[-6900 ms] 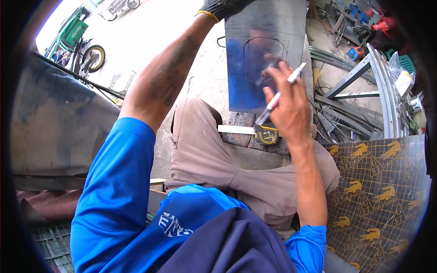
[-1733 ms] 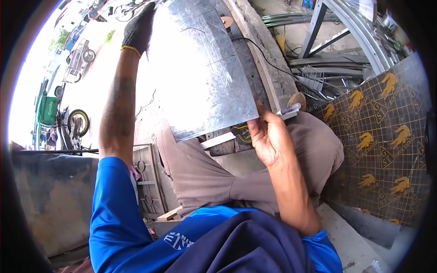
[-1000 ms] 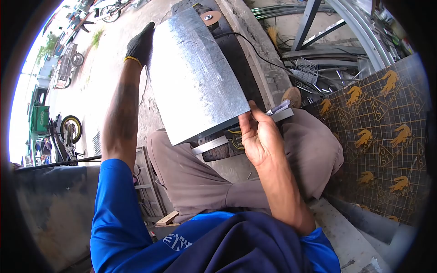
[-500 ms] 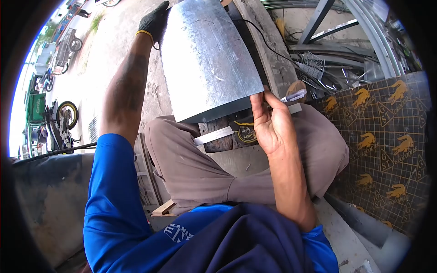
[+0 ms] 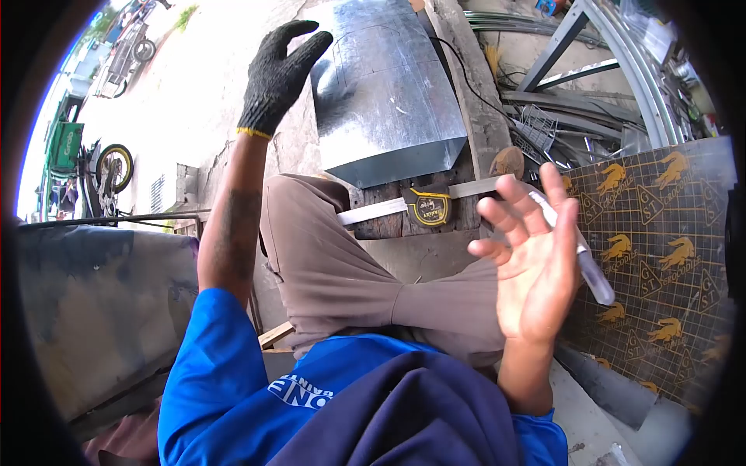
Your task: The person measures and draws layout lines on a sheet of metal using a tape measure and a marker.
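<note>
One metal sheet [image 5: 388,109], its near edge turned down, lies on the wooden desk [image 5: 388,227] in front of the person. Half a second ago the right hand had its fingers at the near right corner and the left hand was at the far left edge; now the right is well clear, and the left is lifted beside the left edge with no clear contact. The left grip [image 5: 278,78], in the one dark glove, is released, thumb and fingers parted. The right grip [image 5: 536,272], bare, has its fingers spread, yet grasps one pen [image 5: 594,279] in the crook of the thumb. Just past the sheet's near edge sits one tape measure [image 5: 430,208], its face now in full view where the right hand partly hid it before. Two lengths of flat strip show, a white piece [image 5: 374,211] to its left and a grey piece [image 5: 475,186] to its right; I cannot tell whether they join. Farther right are one brown shoe [image 5: 508,160] and one dark panel [image 5: 653,202] printed with several yellow crocodiles.
</note>
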